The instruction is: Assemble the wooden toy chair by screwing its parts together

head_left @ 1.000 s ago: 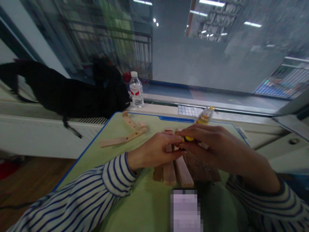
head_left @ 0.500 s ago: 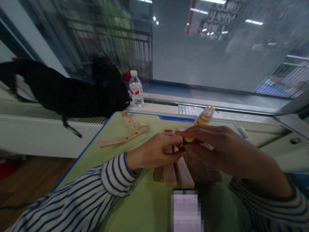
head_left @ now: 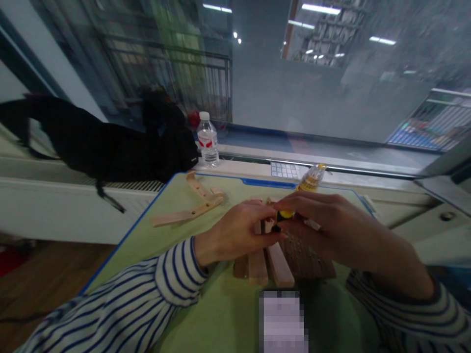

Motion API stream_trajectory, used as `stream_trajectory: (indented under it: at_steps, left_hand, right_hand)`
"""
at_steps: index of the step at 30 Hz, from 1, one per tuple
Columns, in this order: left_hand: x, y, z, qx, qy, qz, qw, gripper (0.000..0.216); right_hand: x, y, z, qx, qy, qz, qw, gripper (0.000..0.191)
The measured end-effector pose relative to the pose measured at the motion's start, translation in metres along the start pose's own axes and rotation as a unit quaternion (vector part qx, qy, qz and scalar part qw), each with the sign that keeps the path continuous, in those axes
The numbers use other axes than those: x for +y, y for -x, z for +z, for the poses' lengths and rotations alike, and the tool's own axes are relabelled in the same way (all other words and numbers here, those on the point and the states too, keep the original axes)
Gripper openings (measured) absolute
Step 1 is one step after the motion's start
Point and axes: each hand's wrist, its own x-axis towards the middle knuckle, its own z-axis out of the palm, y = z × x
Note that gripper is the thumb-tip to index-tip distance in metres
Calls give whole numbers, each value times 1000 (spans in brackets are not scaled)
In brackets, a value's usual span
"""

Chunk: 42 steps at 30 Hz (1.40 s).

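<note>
My right hand (head_left: 342, 230) is closed around a small yellow-and-black screwdriver (head_left: 285, 215), most of which its fingers cover. From the left, my left hand (head_left: 239, 230) reaches in with thumb and index finger bent around the screwdriver's black lower end; what they pinch is hidden. Beneath both hands, a pale wooden strip (head_left: 258, 269) and a second wooden strip (head_left: 280, 267) lie side by side on a dark brown board (head_left: 309, 257). Their far ends are partly covered by my fingers.
Joined wooden pieces with holes (head_left: 200, 208) lie at the left of the green, blue-edged table (head_left: 143, 250). A clear yellow-capped bottle (head_left: 312, 177) stands behind my right hand. A water bottle (head_left: 208, 142) and black bag (head_left: 121, 147) rest on the sill; a pixelated rectangle (head_left: 282, 321) is in front.
Both hands stay at nearly the same place, the screwdriver still between them. The view has shifted slightly; the wooden strips and other things lie as before.
</note>
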Motion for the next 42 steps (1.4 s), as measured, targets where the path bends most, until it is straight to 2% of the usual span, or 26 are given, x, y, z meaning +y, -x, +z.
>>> stream_trajectory:
  at_steps: [8,14,20,25,30,35,42]
  left_hand:
    - [-1,2,0,9,-8,-3,1000,19]
    - [0,0,-1,-4,24,0,1000,16]
    - [0,0,-1,-13,28,-1,1000,17]
    - [1,0,-2,-29,34,21,999,12]
    - [1,0,-3,-34,40,30,998,7]
    - [3,0,-2,-27,32,24,999,11]
    - [-1,1,2,2,-21,0,1000,31]
  right_hand:
    - [-1,-1,-1,-7,7,1,1000,20]
    - [-4,2,-2,-1,19,-10,1000,30]
    - [-2,4,-1,-3,37,-6,999,24]
    - [-4,3,-1,-16,35,9,999,12]
    - [-5,1,-1,-10,33,9,999,19]
    - [-4,2,-1,-10,33,5,999,21]
    - [-5,2,0,-18,29,21,999,22]
